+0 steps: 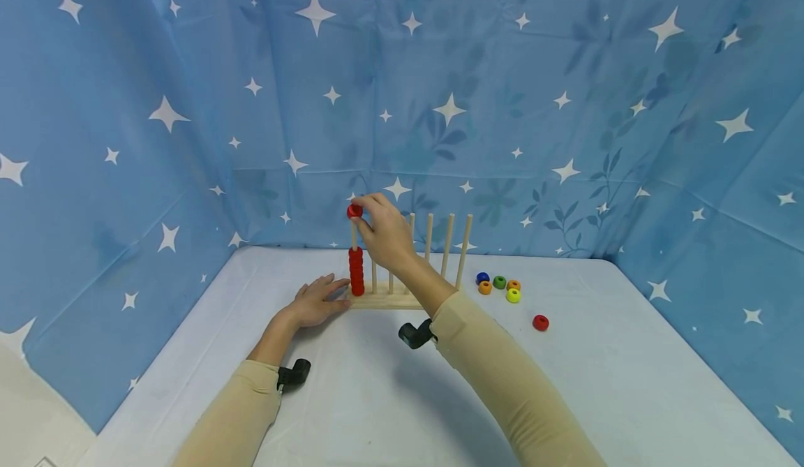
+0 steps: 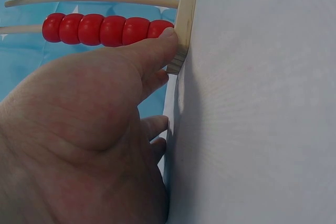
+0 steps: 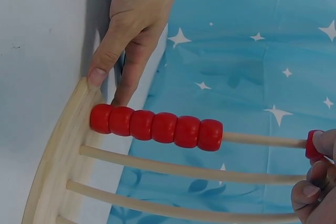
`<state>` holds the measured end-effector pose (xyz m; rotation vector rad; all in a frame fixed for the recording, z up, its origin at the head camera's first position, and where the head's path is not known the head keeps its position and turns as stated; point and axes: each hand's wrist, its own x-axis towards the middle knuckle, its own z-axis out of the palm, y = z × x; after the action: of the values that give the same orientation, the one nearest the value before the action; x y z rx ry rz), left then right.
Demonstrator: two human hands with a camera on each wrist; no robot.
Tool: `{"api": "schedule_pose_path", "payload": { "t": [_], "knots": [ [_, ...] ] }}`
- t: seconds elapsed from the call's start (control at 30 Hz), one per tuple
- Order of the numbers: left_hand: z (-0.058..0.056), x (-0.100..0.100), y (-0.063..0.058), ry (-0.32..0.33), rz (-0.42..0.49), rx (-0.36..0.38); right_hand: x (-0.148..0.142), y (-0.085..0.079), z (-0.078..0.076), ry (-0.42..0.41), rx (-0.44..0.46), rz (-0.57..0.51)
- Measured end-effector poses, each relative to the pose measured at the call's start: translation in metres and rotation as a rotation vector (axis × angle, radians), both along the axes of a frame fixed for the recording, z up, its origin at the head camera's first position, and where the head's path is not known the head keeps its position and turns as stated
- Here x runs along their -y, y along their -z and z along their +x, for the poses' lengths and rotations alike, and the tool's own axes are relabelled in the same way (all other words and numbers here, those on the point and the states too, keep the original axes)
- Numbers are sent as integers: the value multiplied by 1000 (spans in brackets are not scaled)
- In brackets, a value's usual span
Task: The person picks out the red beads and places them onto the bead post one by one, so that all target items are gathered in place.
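Note:
A wooden bead rack with upright pegs stands on the white table. Several red beads are stacked on its leftmost peg, down at the base. At the top of that peg, my right hand pinches another red bead between thumb and fingers; the right wrist view has this bead right at the peg's tip. Low on the left, my left hand holds the end of the wooden base, thumb on the front side and index finger behind. Its other fingers extend loosely past the base.
Right of the rack lie loose beads: blue, green, yellow and two orange ones. A single red bead lies nearer the front. Bare pegs rise along the rack. A blue star-patterned curtain surrounds the table.

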<state>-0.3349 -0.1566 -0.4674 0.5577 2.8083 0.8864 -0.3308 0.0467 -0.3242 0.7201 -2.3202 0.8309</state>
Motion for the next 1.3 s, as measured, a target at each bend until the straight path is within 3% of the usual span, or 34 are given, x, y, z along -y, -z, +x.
{"api": "schedule_pose_path", "payload": {
  "t": [0.23, 0.47, 1.03, 1.3],
  "knots": [
    [-1, -1, 4, -9, 13, 5, 1, -2, -1, 13, 8, 14],
    [2, -1, -2, -5, 3, -1, 2, -3, -1, 11, 30, 9],
    [0, -1, -2, -1, 2, 17, 5, -3, -2, 21, 83, 34],
    [0, 1, 3, 4, 14, 4, 6, -3, -2, 28, 100, 45]
  ]
}}
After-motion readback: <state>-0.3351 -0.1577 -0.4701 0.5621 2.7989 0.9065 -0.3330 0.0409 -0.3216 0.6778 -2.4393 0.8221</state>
